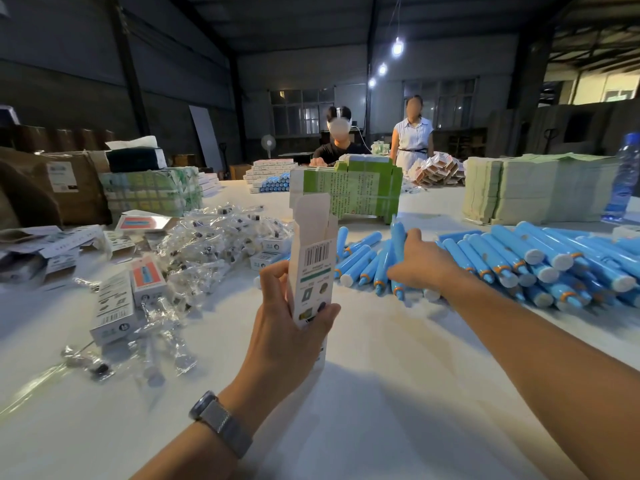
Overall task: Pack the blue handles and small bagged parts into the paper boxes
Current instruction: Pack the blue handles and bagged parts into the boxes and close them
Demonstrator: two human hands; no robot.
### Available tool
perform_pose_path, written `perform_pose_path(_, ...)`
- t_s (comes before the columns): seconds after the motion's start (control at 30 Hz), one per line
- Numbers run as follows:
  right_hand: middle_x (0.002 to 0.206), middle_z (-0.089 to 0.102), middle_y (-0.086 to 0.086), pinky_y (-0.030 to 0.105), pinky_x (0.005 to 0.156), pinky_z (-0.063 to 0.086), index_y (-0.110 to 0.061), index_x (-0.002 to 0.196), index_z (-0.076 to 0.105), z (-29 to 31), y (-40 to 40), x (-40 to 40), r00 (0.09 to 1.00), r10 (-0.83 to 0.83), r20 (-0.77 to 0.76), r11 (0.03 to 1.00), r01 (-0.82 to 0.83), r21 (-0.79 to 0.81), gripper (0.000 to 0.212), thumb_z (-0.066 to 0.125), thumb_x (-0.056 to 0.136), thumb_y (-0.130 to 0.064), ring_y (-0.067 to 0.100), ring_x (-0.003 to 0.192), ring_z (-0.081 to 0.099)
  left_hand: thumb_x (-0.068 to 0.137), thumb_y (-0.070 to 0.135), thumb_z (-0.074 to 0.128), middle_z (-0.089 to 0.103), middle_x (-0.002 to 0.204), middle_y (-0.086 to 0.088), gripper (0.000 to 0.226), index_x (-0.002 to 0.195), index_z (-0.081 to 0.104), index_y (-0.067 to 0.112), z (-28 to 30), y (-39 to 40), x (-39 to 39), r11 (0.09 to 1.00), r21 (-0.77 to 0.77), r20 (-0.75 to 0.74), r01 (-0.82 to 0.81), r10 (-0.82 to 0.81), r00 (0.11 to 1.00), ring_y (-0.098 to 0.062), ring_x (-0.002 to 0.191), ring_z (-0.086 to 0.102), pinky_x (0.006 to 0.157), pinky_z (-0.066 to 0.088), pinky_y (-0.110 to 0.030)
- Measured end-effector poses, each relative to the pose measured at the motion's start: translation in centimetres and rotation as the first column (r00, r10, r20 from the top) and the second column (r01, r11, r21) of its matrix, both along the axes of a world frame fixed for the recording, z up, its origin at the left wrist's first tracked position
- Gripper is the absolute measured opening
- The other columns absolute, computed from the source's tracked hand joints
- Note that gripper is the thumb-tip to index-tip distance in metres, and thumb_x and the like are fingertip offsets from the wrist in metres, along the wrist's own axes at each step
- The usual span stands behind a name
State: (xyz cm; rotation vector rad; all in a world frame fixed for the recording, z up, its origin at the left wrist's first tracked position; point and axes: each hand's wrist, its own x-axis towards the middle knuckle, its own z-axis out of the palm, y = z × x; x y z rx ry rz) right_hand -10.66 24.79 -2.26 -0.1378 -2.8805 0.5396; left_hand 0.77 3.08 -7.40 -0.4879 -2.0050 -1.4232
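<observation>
Head view: the left hand [294, 317] gripped an upright paper box [313, 268], top flap open. To its right, the right hand [420, 263] clasped one blue handle [398, 242] above the handle pile [540, 265]; bagged parts [214, 237] lay to the left.

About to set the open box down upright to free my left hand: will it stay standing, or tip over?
The paper box looks tall, narrow and probably empty, so likely light and tippy. Its thin card may dent under the left hand. Lying flat, like the boxes nearby, seems safer.
</observation>
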Motion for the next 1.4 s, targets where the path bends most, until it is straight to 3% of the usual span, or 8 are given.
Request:
perform_pose_path(0.07, 0.098, 0.056, 0.006, 0.035, 0.065, 0.049, -0.018, 0.131, 0.029, 1.7, -1.3, 0.7, 0.992, 0.051, -0.113, 0.947, -0.084, -0.311, 0.056, 0.060, 0.087, -0.033, 0.027, 0.084, 0.059, 0.082, 0.018, 0.075, 0.057, 0.103, 0.046, 0.069, 0.100, 0.027, 0.064, 0.3, -0.2, 0.2, 0.999, -0.014, -0.036, -0.035, 0.034, 0.999, 0.007, 0.092, 0.063, 0.070, 0.056, -0.023)
perform_pose_path(0.17, 0.078, 0.052, 0.003, 0.020, 0.042, 0.040, -0.022, 0.126, 0.038, 4.3, -4.0, 2.5, 0.934, 0.156, -0.322, 0.568, -0.351, -0.744, 0.040, 0.057, 0.092, -0.030, 0.009, 0.047, 0.053, 0.083, 0.026, 0.058, 0.062, 0.103, 0.036, 0.050, 0.103, 0.029, 0.061, 0.5, -0.8, 0.3, 1.000, 0.016, -0.052, -0.007, 0.008, 0.999, -0.001, 0.086, 0.065, 0.069, 0.058, -0.027)
perform_pose_path(0.27, 0.071, 0.054, 0.004, 0.022, 0.043, 0.037, -0.020, 0.123, 0.044, 5.8, -5.9, 4.7, 0.850, 0.238, -0.470, 0.242, -0.520, -0.819, 0.031, 0.055, 0.094, -0.025, 0.014, 0.046, 0.050, 0.082, 0.020, 0.047, 0.067, 0.101, 0.017, 0.037, 0.107, 0.033, 0.044, 0.5, -1.5, 0.1, 0.996, 0.079, -0.026, 0.051, -0.049, 0.998, -0.010, 0.085, 0.065, 0.070, 0.058, -0.031)
perform_pose_path(0.43, 0.063, 0.059, -0.006, 0.025, 0.047, 0.040, -0.021, 0.122, 0.047, 7.1, -7.4, 7.3, 0.752, 0.245, -0.612, -0.015, -0.628, -0.778, 0.033, 0.056, 0.091, -0.018, 0.017, 0.057, 0.051, 0.085, 0.021, 0.049, 0.064, 0.098, 0.013, 0.037, 0.109, 0.031, 0.044, 0.5, -1.2, 0.3, 0.994, 0.043, -0.010, 0.103, -0.103, 0.995, -0.010, 0.082, 0.064, 0.070, 0.058, -0.035)
perform_pose_path(0.57, 0.073, 0.065, -0.001, 0.023, 0.045, 0.046, -0.032, 0.130, 0.031, 7.6, -7.8, 8.6, 0.641, 0.236, -0.730, 0.134, -0.766, -0.629, 0.053, 0.059, 0.091, -0.010, 0.011, 0.053, 0.060, 0.088, 0.023, 0.051, 0.062, 0.098, 0.009, 0.040, 0.109, 0.030, 0.050, 0.4, -1.0, 0.6, 0.994, -0.002, -0.009, 0.109, -0.109, 0.994, -0.020, 0.085, 0.063, 0.077, 0.056, -0.054)
perform_pose_path(0.83, 0.128, 0.048, 0.016, 0.033, 0.064, 0.061, -0.032, 0.149, 0.006, 8.6, -7.3, 9.4, 0.496, 0.344, -0.798, 0.445, -0.834, -0.327, 0.098, 0.072, 0.082, -0.005, 0.018, 0.082, 0.070, 0.087, 0.021, 0.052, 0.060, 0.106, 0.021, 0.048, 0.106, 0.026, 0.056, 0.9, -1.2, 0.4, 0.994, -0.097, -0.084, 0.053, -0.061, 0.995, -0.013, 0.083, 0.062, 0.069, 0.056, -0.045)
perform_pose_path(1.1, 0.106, 0.064, 0.011, 0.037, 0.053, 0.058, -0.027, 0.147, 0.019, 8.3, -6.6, 9.0, 0.463, 0.542, -0.701, 0.450, -0.864, -0.223, 0.096, 0.083, 0.077, -0.014, 0.027, 0.061, 0.069, 0.083, 0.035, 0.050, 0.060, 0.104, 0.015, 0.040, 0.111, 0.027, 0.050, 0.9, -1.3, 0.7, 0.990, -0.131, -0.148, 0.058, -0.077, 0.986, -0.020, 0.075, 0.060, 0.060, 0.052, -0.043)
perform_pose_path(1.4, 0.088, 0.060, -0.014, 0.023, 0.063, 0.055, -0.020, 0.130, 0.047, 4.5, -8.4, 7.3, 0.477, 0.436, -0.763, 0.552, -0.811, -0.192, 0.059, 0.078, 0.081, -0.030, 0.001, 0.072, 0.060, 0.083, 0.034, 0.052, 0.064, 0.098, 0.014, 0.038, 0.110, 0.031, 0.051, 0.6, -1.9, 0.1, 0.997, -0.056, -0.118, 0.046, -0.052, 0.992, -0.018, 0.072, 0.063, 0.062, 0.056, -0.045)
